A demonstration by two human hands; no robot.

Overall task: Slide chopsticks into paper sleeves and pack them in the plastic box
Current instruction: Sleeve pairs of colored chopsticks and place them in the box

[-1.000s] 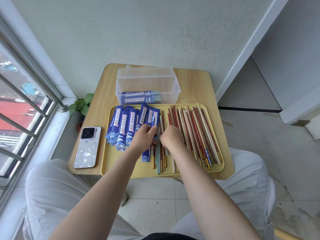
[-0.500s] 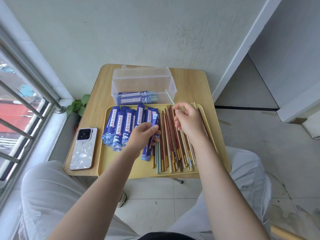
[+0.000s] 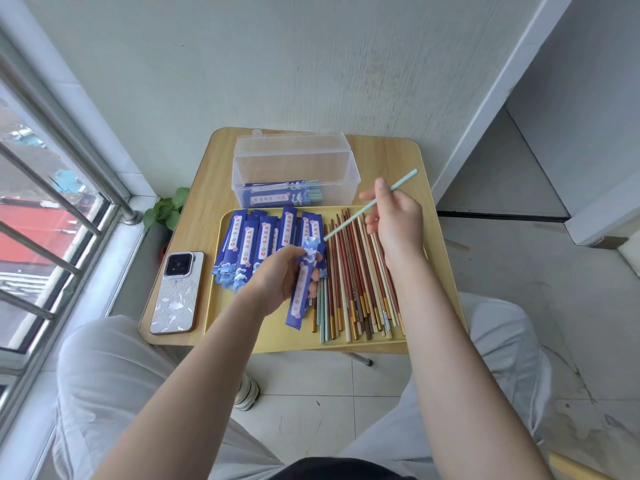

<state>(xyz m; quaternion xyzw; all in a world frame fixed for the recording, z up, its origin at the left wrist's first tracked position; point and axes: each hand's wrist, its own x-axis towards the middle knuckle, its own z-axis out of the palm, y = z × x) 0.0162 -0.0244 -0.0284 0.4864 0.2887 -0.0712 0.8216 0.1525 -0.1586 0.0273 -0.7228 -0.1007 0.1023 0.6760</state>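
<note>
Raised slim teal chopstick (image 3: 370,204), now sleeve-ward

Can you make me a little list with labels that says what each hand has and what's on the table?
left hand: holds a blue paper sleeve
right hand: pinches a light teal chopstick, tip near the sleeve mouth
yellow tray: loose chopsticks and a pile of blue sleeves
clear plastic box: some sleeved chopsticks inside
white phone: on the wooden table, left of the tray
</note>
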